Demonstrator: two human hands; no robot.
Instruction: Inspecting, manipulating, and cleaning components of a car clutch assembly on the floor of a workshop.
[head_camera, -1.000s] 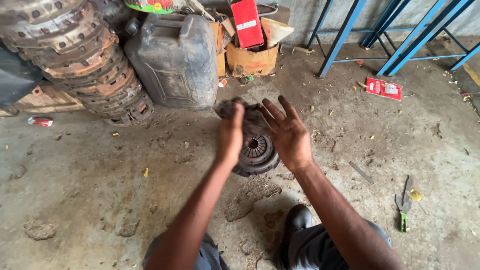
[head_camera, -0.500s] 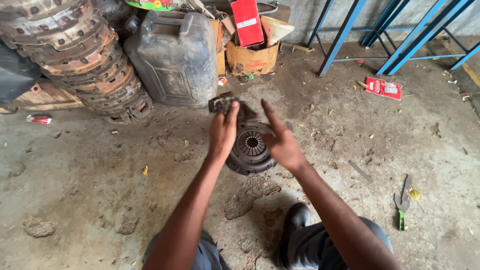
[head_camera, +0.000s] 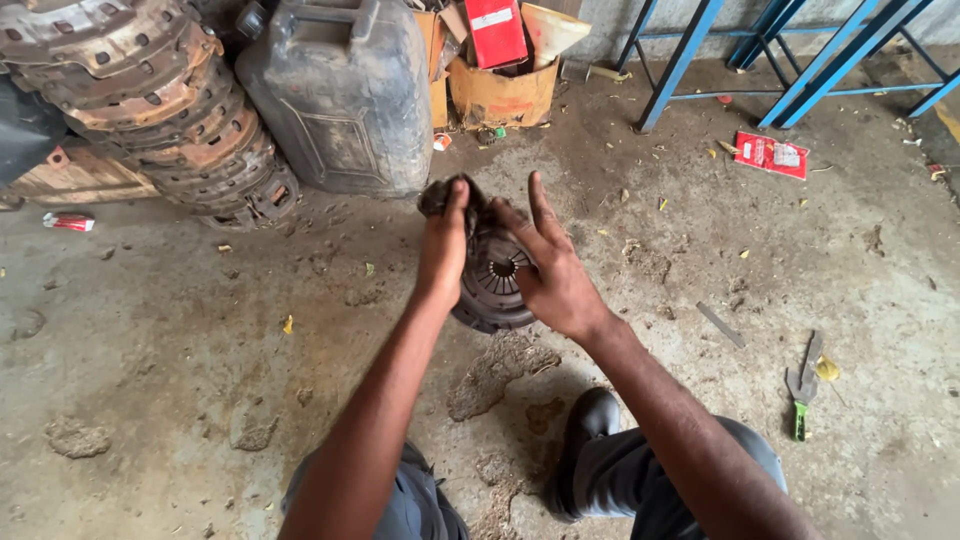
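A round, dark metal clutch plate (head_camera: 497, 292) with a finned centre is held on edge just above the dirty concrete floor (head_camera: 200, 330). My left hand (head_camera: 445, 245) grips its upper left rim, where a dark, ragged lump (head_camera: 440, 192) sticks out above my fingers. On the right side of the plate my right hand (head_camera: 548, 272) presses its palm against the plate, with the fingers spread and pointing up. Both forearms reach forward from the bottom of the view.
A stack of rusty clutch plates (head_camera: 150, 110) and a dark plastic jerrycan (head_camera: 340, 100) stand behind. Beyond are a cardboard box (head_camera: 500, 92), a red carton (head_camera: 495, 30) and blue frame legs (head_camera: 680, 60). A red packet (head_camera: 770, 155), metal strip (head_camera: 720, 325) and green-handled tool (head_camera: 800, 390) lie right.
Both hands, open above the plate a second ago, have come down onto it. The plate has been raised from lying flat to standing on edge between them.
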